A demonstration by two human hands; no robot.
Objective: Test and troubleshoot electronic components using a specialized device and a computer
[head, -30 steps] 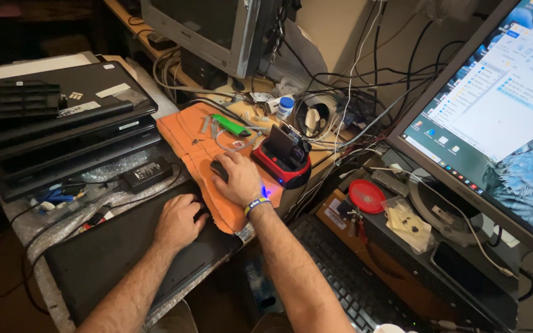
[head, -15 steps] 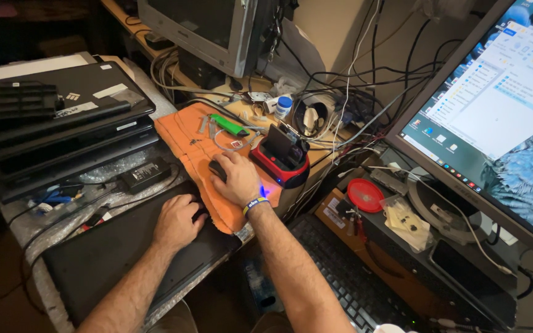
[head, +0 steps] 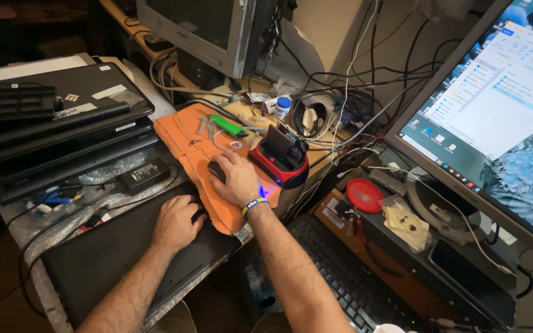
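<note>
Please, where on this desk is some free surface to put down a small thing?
Free: the black laptop lid left of the left hand, and the orange cloth edge nearest the laptop stack. Crowded: cables behind the red dock.

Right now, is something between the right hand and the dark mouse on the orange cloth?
Nothing visible. The right hand rests directly on the dark mouse, which lies on the orange cloth. The left hand rests apart on the closed black laptop.
</note>
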